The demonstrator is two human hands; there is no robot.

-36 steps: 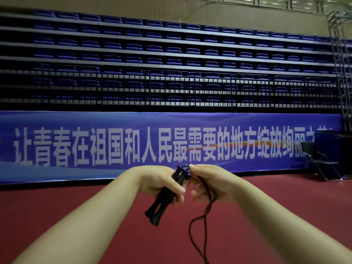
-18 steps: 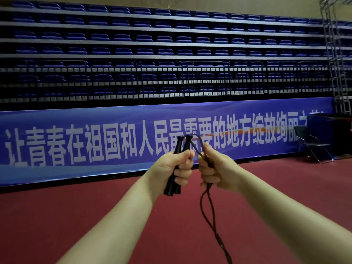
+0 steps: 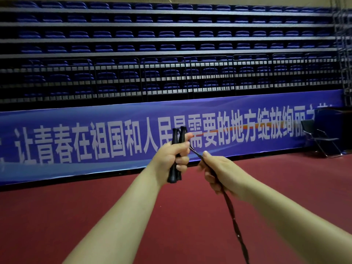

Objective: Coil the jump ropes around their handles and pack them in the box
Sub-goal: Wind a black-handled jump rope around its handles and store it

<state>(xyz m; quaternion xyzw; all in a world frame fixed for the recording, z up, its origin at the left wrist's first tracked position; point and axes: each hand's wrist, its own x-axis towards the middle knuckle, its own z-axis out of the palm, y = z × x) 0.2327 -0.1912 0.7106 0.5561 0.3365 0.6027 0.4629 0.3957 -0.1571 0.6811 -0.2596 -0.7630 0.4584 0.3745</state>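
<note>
Far across the scene, tiers of blue seats (image 3: 171, 44) rise above a long blue banner (image 3: 95, 141) edging the red floor (image 3: 57, 216). A folding chair (image 3: 320, 138) stands far right. No container shows. Near centre, the left hand (image 3: 169, 159) grips both black handles (image 3: 176, 155) upright together. Just right, the right hand (image 3: 221, 172) pinches the rope (image 3: 233, 218), taut from the handles and hanging below the fist.

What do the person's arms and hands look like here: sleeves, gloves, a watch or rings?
Both forearms are bare as far as the frame shows, with no sleeve edge in view. The left hand and right hand wear no gloves. No watch, band or ring shows on either, and no markings are visible.
</note>
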